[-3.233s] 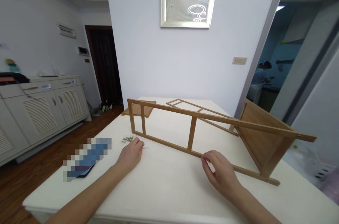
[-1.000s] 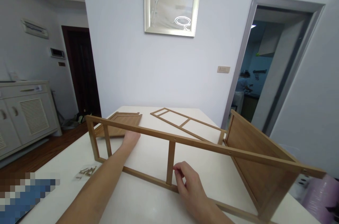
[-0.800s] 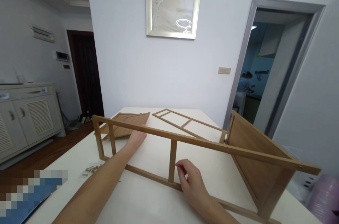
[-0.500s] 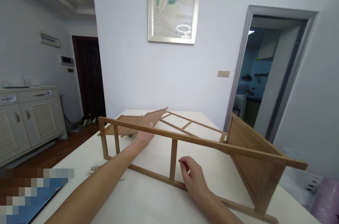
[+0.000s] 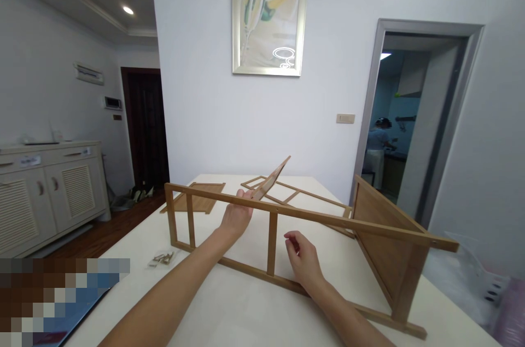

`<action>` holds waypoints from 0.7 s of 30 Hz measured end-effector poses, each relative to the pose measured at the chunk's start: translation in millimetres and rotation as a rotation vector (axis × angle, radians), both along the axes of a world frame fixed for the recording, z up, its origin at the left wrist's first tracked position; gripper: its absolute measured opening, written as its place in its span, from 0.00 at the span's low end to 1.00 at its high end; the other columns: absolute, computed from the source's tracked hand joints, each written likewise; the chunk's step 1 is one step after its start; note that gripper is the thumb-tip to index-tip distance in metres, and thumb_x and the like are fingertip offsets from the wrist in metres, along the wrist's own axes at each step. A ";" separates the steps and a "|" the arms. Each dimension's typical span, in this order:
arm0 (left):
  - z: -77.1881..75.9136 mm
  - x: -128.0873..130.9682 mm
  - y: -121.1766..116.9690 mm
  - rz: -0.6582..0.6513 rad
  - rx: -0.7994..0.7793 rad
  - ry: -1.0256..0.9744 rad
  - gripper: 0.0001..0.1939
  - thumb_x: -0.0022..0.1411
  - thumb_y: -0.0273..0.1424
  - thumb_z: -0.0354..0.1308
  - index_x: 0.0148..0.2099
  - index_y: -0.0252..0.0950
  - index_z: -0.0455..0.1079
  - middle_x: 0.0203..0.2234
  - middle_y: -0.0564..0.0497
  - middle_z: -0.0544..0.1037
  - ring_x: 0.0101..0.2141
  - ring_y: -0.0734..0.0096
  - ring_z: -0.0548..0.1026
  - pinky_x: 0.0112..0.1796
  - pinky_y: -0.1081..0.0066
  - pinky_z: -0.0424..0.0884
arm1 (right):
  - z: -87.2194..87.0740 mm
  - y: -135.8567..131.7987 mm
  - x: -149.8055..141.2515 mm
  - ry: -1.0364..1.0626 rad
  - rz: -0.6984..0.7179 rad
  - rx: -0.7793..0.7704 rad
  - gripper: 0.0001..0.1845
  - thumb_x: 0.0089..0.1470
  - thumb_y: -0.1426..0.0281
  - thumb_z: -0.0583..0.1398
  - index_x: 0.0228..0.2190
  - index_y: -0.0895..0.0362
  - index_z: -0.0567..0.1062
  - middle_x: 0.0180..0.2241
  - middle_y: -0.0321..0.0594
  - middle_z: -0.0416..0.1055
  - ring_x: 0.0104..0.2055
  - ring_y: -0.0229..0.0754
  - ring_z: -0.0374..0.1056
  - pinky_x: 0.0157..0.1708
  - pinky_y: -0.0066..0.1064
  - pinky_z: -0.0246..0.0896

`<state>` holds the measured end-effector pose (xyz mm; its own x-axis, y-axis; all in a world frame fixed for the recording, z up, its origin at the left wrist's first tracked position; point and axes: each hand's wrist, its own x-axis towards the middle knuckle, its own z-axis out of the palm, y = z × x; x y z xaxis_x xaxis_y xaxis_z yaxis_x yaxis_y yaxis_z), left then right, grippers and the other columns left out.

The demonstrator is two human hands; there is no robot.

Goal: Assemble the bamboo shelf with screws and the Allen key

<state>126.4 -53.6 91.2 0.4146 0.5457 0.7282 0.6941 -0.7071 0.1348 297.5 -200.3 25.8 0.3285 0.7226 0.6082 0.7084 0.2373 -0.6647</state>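
Evidently my left hand (image 5: 237, 220) is clamped on the near edge of a thin wooden panel (image 5: 271, 178), which slants up beyond my fingertips, perhaps to keep its far end above the ladder-like frame (image 5: 328, 199) behind. The standing frame's (image 5: 272, 243) top rail hides part of that grip. My right hand (image 5: 307, 264) curls loosely beside its crossbar; whether it pinches anything small, I cannot tell. Farther right, a broad panel (image 5: 389, 237) seemingly props that frame. Left of my fingers, bagged fittings (image 5: 164, 258) are too small to identify.
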 end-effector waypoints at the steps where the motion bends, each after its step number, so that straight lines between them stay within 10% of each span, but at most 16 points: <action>1: 0.9 1.2 -0.9 -0.032 0.012 -0.062 0.13 0.67 0.28 0.45 0.51 0.37 0.65 0.41 0.44 0.71 0.40 0.63 0.73 0.40 0.66 0.73 | 0.6 1.0 -1.1 0.005 -0.002 0.002 0.11 0.56 0.67 0.53 0.35 0.57 0.73 0.29 0.42 0.75 0.29 0.42 0.68 0.29 0.33 0.63; 6: 0.9 8.8 -2.0 -0.187 0.056 -0.357 0.09 0.65 0.28 0.51 0.47 0.37 0.66 0.40 0.45 0.74 0.42 0.63 0.74 0.47 0.61 0.71 | 0.1 3.5 -5.4 -0.028 0.006 0.023 0.11 0.55 0.67 0.53 0.35 0.57 0.73 0.29 0.42 0.74 0.29 0.42 0.68 0.28 0.32 0.62; 13: 4.6 10.6 -5.1 -0.086 -0.204 -0.680 0.14 0.59 0.37 0.59 0.47 0.38 0.68 0.40 0.47 0.78 0.42 0.61 0.76 0.46 0.63 0.70 | -3.2 4.9 0.1 -0.029 -0.010 0.024 0.12 0.55 0.67 0.53 0.35 0.57 0.74 0.29 0.41 0.74 0.29 0.42 0.68 0.29 0.32 0.62; 21: -27.3 3.0 3.9 -0.140 -0.565 -0.522 0.18 0.63 0.43 0.51 0.39 0.35 0.74 0.32 0.45 0.80 0.36 0.58 0.77 0.37 0.65 0.69 | -2.3 4.0 1.0 -0.001 -0.001 0.013 0.10 0.54 0.68 0.54 0.34 0.57 0.74 0.30 0.41 0.74 0.30 0.42 0.68 0.30 0.32 0.63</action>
